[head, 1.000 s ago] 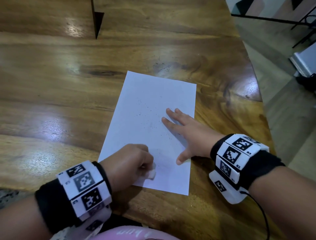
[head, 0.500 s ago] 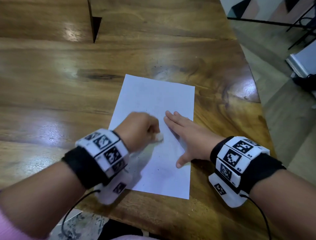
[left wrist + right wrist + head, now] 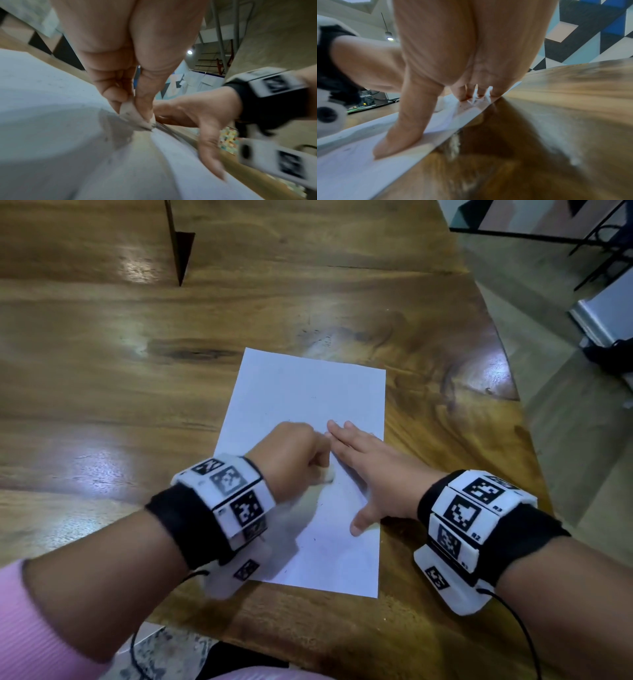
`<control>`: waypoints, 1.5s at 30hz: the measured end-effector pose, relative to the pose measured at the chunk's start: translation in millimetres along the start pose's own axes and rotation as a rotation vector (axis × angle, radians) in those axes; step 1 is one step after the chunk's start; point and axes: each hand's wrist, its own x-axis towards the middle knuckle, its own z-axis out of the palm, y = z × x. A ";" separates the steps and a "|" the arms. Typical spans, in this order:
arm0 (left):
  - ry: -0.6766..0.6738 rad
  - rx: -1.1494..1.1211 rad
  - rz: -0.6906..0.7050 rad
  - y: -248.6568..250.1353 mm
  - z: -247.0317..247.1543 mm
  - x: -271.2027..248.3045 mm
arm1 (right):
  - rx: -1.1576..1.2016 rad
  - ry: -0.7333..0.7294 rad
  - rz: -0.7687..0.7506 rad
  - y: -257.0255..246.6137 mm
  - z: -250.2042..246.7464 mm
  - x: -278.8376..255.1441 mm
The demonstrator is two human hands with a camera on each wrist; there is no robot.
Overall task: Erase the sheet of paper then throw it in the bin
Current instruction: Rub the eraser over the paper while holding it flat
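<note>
Glossy varnished wood table [image 3: 102,392], matt white paper sheet [image 3: 308,392].

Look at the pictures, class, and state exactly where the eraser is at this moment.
In the head view the eraser is pinched in the left hand, pressed on the sheet of paper near its middle, just left of the flat right hand.

A glossy wooden desk [image 3: 102,344] with dark grain streaks and a curved right edge is seen from above. A white sheet of paper [image 3: 308,392] is laid flat on it, near the front edge and toward the right side, slightly turned. Small dark specks are scattered over the sheet. Light is reflected in patches on the wood.
</note>
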 end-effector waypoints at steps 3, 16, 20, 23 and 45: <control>0.003 -0.011 -0.005 1.6 5.1 0.1 | 0.007 0.003 -0.002 0.3 0.2 0.0; -0.025 -0.038 0.071 0.9 15.1 -18.3 | 0.002 0.007 -0.001 0.1 0.7 1.1; -0.193 -0.062 0.157 -1.0 27.5 -55.4 | -0.009 0.008 -0.004 1.6 2.2 1.7; -0.116 -0.013 0.112 4.4 16.2 -33.7 | -0.006 0.006 -0.006 0.6 1.6 1.7; -0.123 -0.074 0.170 -7.1 27.4 -58.6 | -0.019 0.001 -0.004 1.4 1.9 1.2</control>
